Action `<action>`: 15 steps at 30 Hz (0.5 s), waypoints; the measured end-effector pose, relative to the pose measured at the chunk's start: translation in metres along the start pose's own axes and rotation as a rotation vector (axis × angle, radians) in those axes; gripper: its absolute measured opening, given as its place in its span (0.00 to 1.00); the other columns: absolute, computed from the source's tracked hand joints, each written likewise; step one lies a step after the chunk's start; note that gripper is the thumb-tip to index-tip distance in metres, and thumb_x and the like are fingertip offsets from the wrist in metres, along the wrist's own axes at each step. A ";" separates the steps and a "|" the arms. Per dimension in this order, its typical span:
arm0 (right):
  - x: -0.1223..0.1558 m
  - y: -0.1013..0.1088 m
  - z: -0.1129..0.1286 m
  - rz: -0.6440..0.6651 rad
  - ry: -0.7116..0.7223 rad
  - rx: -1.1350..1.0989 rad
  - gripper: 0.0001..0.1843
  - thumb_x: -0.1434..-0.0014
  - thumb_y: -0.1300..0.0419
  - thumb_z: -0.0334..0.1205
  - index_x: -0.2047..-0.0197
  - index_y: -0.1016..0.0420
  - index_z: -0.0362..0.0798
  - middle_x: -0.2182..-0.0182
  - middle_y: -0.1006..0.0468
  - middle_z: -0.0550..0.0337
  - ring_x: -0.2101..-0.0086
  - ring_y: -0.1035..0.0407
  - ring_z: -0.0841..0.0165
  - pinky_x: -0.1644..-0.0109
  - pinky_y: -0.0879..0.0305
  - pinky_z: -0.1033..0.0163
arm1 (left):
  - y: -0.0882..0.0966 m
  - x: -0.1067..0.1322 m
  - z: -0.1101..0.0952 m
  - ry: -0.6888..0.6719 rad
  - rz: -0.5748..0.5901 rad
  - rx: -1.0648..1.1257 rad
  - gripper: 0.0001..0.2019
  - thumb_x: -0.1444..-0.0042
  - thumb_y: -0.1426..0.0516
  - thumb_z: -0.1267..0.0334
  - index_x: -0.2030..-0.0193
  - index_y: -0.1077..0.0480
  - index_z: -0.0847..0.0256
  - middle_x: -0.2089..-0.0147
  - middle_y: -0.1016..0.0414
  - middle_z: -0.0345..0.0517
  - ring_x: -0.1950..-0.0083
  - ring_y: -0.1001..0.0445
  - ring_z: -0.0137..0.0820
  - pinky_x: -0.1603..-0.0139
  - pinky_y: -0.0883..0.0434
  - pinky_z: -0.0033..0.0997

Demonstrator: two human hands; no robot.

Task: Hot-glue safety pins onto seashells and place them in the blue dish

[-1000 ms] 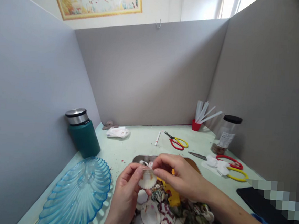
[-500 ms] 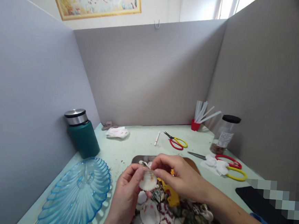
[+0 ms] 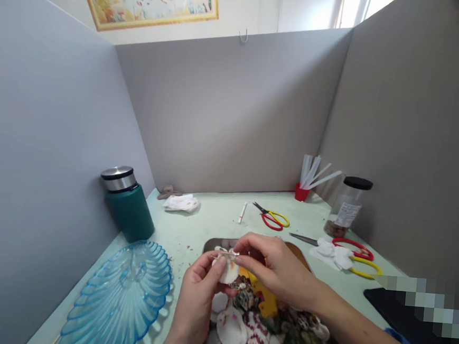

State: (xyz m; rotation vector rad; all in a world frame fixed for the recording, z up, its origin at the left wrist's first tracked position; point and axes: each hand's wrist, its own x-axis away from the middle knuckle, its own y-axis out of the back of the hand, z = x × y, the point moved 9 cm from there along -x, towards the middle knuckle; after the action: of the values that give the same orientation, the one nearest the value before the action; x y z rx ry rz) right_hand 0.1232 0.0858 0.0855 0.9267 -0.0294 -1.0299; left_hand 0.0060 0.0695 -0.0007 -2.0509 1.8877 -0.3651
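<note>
A white scallop shell (image 3: 230, 272) with orange-brown marks is pinched between thumb and fingers of my left hand (image 3: 203, 284). Along the shell's top edge lies a thin, clear, shiny strip (image 3: 229, 254); its kind is hard to make out. My right hand (image 3: 270, 265) is closed in a pinch on the strip's right end. Both hands are over a metal tray (image 3: 210, 243) full of shells, among them a large white scallop shell (image 3: 232, 329), a purple-and-white shell (image 3: 256, 332) and dark green pieces (image 3: 295, 341). A yellow cut-out piece (image 3: 266, 300) lies among them, partly behind my right hand.
A blue shell-shaped dish (image 3: 124, 296) and a green flask (image 3: 129, 209) stand left. Behind the tray lie a white pen-like stick (image 3: 242, 213) and scissors (image 3: 273, 218). At right are larger scissors (image 3: 353, 248), white tissue (image 3: 332, 252), a jar (image 3: 346, 207) and a red cup (image 3: 301, 192) holding translucent sticks.
The scallop shell has tilted and more of it is covered by my left thumb. The clear strip at its top edge now shows more plainly. Both hands stay nearly in place.
</note>
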 end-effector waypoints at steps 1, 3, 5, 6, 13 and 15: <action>0.000 0.000 -0.001 -0.004 0.002 0.012 0.04 0.40 0.43 0.36 0.65 0.28 0.46 0.73 0.27 0.63 0.73 0.36 0.72 0.69 0.43 0.69 | 0.000 0.000 -0.001 -0.005 -0.001 -0.005 0.10 0.47 0.40 0.59 0.62 0.26 0.64 0.66 0.28 0.43 0.70 0.30 0.27 0.77 0.30 0.23; 0.000 0.001 -0.001 -0.013 0.020 0.037 0.05 0.39 0.44 0.35 0.66 0.29 0.46 0.74 0.28 0.63 0.73 0.36 0.72 0.69 0.44 0.69 | -0.001 0.001 -0.001 -0.006 0.006 -0.005 0.10 0.46 0.40 0.59 0.62 0.27 0.63 0.67 0.27 0.42 0.72 0.29 0.28 0.78 0.31 0.23; 0.000 0.000 -0.001 -0.013 0.039 0.053 0.06 0.39 0.45 0.34 0.67 0.29 0.46 0.74 0.28 0.63 0.73 0.37 0.72 0.69 0.44 0.69 | -0.002 0.002 -0.002 -0.004 0.017 -0.004 0.10 0.46 0.40 0.59 0.62 0.27 0.62 0.68 0.27 0.42 0.73 0.28 0.28 0.78 0.31 0.24; 0.000 -0.001 0.000 -0.013 0.045 0.057 0.06 0.39 0.45 0.34 0.67 0.29 0.46 0.74 0.28 0.63 0.73 0.37 0.72 0.69 0.44 0.69 | -0.003 0.002 -0.002 -0.006 0.019 -0.004 0.10 0.46 0.40 0.59 0.61 0.27 0.62 0.68 0.27 0.42 0.73 0.28 0.28 0.77 0.30 0.24; 0.001 -0.002 0.000 0.010 0.041 0.045 0.05 0.40 0.44 0.34 0.68 0.29 0.46 0.76 0.29 0.65 0.74 0.38 0.73 0.69 0.45 0.69 | 0.000 -0.002 -0.002 -0.039 0.001 -0.056 0.11 0.47 0.40 0.60 0.61 0.25 0.64 0.68 0.24 0.43 0.74 0.29 0.26 0.77 0.32 0.22; 0.001 -0.002 -0.001 0.019 0.029 0.030 0.06 0.39 0.44 0.35 0.68 0.29 0.46 0.76 0.30 0.66 0.74 0.38 0.74 0.70 0.45 0.70 | 0.000 -0.002 -0.003 -0.046 0.001 -0.075 0.10 0.47 0.40 0.60 0.62 0.24 0.64 0.70 0.24 0.43 0.75 0.30 0.25 0.77 0.32 0.21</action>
State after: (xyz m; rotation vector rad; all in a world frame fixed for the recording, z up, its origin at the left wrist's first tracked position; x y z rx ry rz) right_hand 0.1229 0.0851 0.0830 0.9666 -0.0289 -1.0004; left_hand 0.0043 0.0712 0.0018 -2.0876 1.9018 -0.2480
